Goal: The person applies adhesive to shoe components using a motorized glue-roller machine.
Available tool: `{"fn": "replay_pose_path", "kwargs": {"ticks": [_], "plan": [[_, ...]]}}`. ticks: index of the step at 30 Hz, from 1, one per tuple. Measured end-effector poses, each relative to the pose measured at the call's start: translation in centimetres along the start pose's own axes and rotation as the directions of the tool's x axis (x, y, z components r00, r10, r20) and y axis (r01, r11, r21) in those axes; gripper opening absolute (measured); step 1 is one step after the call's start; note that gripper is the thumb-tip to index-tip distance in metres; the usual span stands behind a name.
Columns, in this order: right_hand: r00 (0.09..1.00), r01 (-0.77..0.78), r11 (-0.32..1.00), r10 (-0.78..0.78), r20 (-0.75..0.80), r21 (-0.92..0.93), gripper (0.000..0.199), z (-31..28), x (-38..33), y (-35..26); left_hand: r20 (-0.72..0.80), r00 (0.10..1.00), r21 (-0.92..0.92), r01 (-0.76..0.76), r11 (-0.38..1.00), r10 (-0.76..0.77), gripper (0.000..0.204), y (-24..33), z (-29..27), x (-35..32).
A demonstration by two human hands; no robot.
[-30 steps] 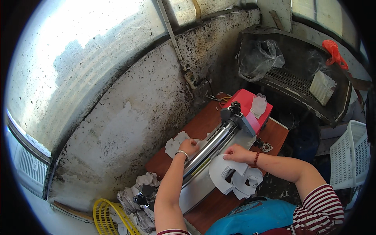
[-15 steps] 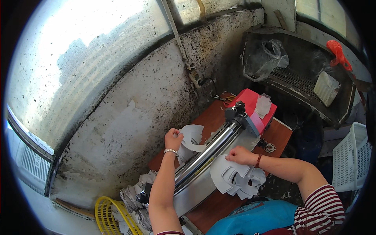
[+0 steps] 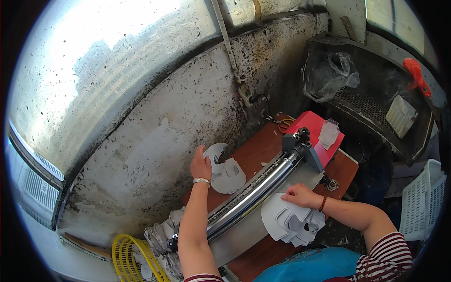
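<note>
My left hand (image 3: 201, 164) is beyond the machine's rollers, its fingers closed at the edge of a thin curved white cut piece (image 3: 217, 151). Directly below it, similar white pieces (image 3: 229, 177) lie piled on the brown tabletop. On the near side, my right hand (image 3: 301, 196) pinches the top edge of a fanned stack of white curved cut sheets (image 3: 277, 217) with slots in them. Between both hands runs the long shiny metal roller (image 3: 263, 188) of a machine with a red end housing (image 3: 304, 121). My left fingertips are partly hidden.
A yellow basket (image 3: 123, 264) with white scraps stands lower left, beside heaped pale sheets (image 3: 162, 235). A white plastic crate (image 3: 419, 204) is at the right. Behind it, a dark metal rack (image 3: 364, 101) holds a clear plastic bag (image 3: 331, 80). A stained wall (image 3: 150, 150) borders the table.
My left hand has shifted slightly up and left, and the white piece with it now sits over the pile beyond the roller. My right hand keeps its pinch on the stack. The view has shifted a little.
</note>
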State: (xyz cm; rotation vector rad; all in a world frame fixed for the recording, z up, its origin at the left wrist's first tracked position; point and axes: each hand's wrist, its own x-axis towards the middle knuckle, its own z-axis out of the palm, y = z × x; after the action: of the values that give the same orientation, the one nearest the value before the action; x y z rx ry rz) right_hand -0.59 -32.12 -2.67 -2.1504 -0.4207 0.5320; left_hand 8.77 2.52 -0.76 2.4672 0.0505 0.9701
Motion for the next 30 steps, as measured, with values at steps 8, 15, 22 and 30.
{"fn": "replay_pose_path", "kwargs": {"ticks": [8, 15, 22, 30], "plan": [[0.999, -0.042, 0.994, 0.042, 0.001, 0.100, 0.032, 0.3, -0.1, 0.1, 0.888, 0.441, 0.155, -0.015, 0.988, -0.133, 0.039, -1.3, 2.7, -4.6], [0.998, 0.049, 0.999, -0.049, -0.029, 0.008, 0.033, -0.3, -0.3, 0.0, 0.808, 0.585, -0.092, 0.231, 0.969, -0.063, 0.033, 1.8, 2.2, -4.3], [0.992, -0.119, 0.991, 0.116, 0.050, 0.062, 0.035, -0.5, 0.8, 0.0, 0.904, 0.428, -0.064, 0.152, 0.986, -0.008, 0.036, 8.1, 2.0, -6.3], [0.999, -0.020, 0.996, 0.022, -0.027, 0.083, 0.033, 0.3, 2.0, 0.1, 0.889, 0.452, -0.080, 0.304, 0.949, -0.070, 0.031, 7.6, 3.7, -6.9]]}}
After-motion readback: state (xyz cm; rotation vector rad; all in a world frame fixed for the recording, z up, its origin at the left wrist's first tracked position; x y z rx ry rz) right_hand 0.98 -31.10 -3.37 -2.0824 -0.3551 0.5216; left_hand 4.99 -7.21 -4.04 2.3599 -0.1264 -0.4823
